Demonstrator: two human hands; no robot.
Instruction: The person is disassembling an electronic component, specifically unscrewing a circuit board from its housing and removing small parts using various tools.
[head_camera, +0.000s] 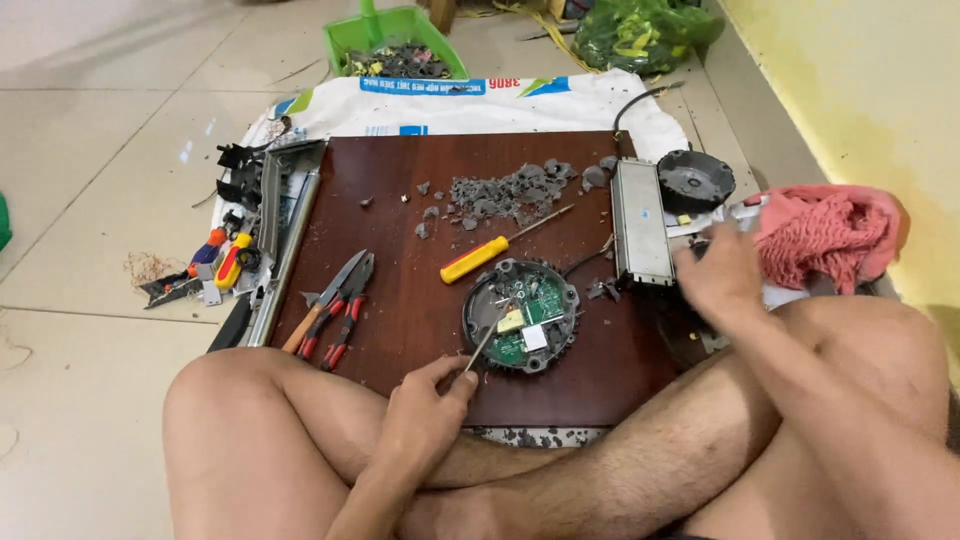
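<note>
My left hand (428, 408) pinches a thin metal tool (487, 343) whose tip rests on a round black device with a green circuit board (522, 315). The device lies on a dark brown wooden board (420, 290) in front of my crossed legs. My right hand (718, 275) is blurred at the board's right edge, next to a long grey metal box (641, 222); whether it grips anything cannot be made out.
A yellow-handled screwdriver (482, 256), red-handled pliers and snips (335, 305) and grey crumbled debris (505, 192) lie on the board. Tools and metal rails (285, 235) sit left. A black round cover (694, 180), pink cloth (830, 235) and green dustpan (392, 42) lie beyond.
</note>
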